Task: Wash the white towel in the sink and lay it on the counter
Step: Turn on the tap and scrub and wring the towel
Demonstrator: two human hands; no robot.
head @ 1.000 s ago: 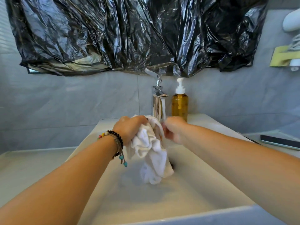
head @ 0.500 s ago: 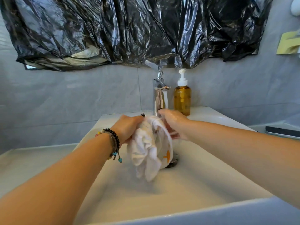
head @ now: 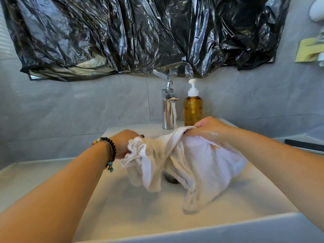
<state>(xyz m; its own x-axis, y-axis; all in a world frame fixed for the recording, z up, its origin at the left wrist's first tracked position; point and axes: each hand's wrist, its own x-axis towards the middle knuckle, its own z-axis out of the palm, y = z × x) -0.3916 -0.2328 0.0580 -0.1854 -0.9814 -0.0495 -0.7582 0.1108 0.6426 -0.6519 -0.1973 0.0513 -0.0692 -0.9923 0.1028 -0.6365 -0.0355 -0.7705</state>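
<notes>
The wet white towel [head: 198, 165] hangs spread between both hands over the white sink basin [head: 122, 207], below the running chrome faucet [head: 168, 109]. My left hand [head: 123, 143], with beaded bracelets on the wrist, grips the towel's bunched left edge. My right hand [head: 208, 128] pinches its upper right edge, and the forearm looks wet. The towel's lower folds drape down toward the drain [head: 171, 178], which is partly hidden. A small orange mark shows on the cloth near my right wrist.
An amber soap pump bottle [head: 193, 107] stands right of the faucet. The counter [head: 26, 179] stretches left of the basin; a dark flat phone [head: 305, 144] lies on the right counter. Black plastic sheeting [head: 140, 35] covers the wall above.
The towel was a tight bunch between close hands; now my right hand has pulled its edge rightward and the cloth is opened out wide. Water still runs.
</notes>
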